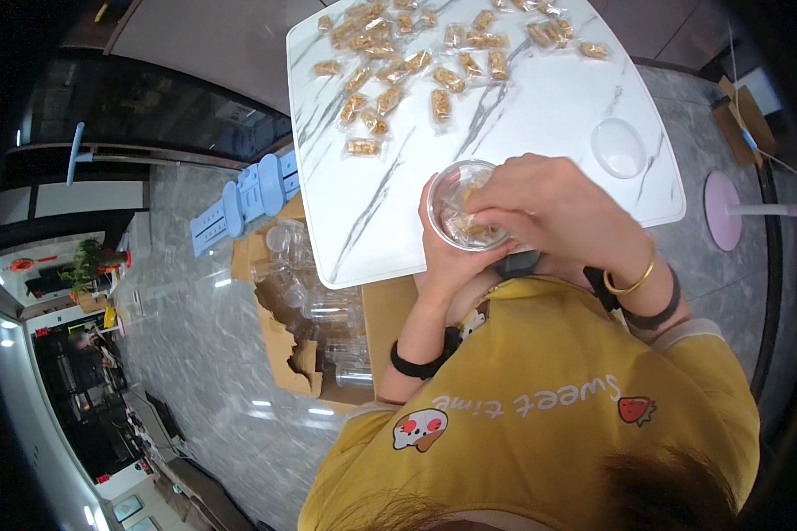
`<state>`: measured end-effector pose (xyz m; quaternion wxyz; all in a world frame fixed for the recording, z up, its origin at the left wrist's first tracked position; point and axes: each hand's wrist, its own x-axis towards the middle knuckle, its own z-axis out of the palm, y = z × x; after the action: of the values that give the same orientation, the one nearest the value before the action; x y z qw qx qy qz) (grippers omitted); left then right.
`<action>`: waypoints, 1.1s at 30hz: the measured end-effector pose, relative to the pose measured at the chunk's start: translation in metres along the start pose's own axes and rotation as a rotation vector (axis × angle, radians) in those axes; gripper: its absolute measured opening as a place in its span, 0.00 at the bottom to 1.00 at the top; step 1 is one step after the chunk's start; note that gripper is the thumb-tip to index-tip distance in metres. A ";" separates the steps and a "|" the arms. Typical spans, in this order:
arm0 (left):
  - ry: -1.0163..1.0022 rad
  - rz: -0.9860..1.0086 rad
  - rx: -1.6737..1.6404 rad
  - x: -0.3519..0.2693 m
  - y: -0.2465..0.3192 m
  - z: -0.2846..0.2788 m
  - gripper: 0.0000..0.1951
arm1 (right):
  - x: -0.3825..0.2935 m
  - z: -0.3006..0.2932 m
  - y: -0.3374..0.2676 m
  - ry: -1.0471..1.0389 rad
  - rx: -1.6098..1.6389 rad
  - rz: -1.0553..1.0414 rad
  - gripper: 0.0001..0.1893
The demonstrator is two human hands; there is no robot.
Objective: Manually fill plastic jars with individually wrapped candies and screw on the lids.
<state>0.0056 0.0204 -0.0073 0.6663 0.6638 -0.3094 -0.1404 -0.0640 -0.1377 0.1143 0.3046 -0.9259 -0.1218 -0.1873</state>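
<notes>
A clear round plastic jar (436, 222) is tilted so that its open mouth faces up towards me, at the table's near edge. My left hand (446, 257) wraps around its side and holds it. Several wrapped snack pieces (468, 229) show inside, golden brown in clear film. My right hand (551, 202) reaches over the rim, its thumb and fingertips pinched on a wrapped piece in the jar's mouth; the hand partly covers that piece. To the right, a translucent round lid (618, 148) lies on the white marble-patterned table (558, 99).
More wrapped snack pieces (388, 99) are spread over the table's far side. On the floor at left, a torn cardboard box (282, 355) holds several clear plastic jars (332, 308). Beside it stands a blue plastic item (242, 196). A pink round-based stand (722, 211) is at right.
</notes>
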 end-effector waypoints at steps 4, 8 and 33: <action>-0.012 0.121 0.124 0.001 -0.004 -0.002 0.63 | -0.017 -0.025 0.036 0.405 0.034 0.299 0.05; -0.017 0.107 0.096 0.000 -0.005 -0.002 0.63 | -0.057 -0.046 0.087 0.249 -0.514 0.531 0.22; 0.016 -0.173 -0.167 0.001 0.007 -0.001 0.62 | 0.016 -0.013 -0.016 -0.053 -0.041 0.044 0.39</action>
<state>0.0054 0.0210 -0.0006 0.7072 0.6312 -0.2328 -0.2175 -0.0583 -0.1316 0.1387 0.2865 -0.9390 -0.1055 -0.1586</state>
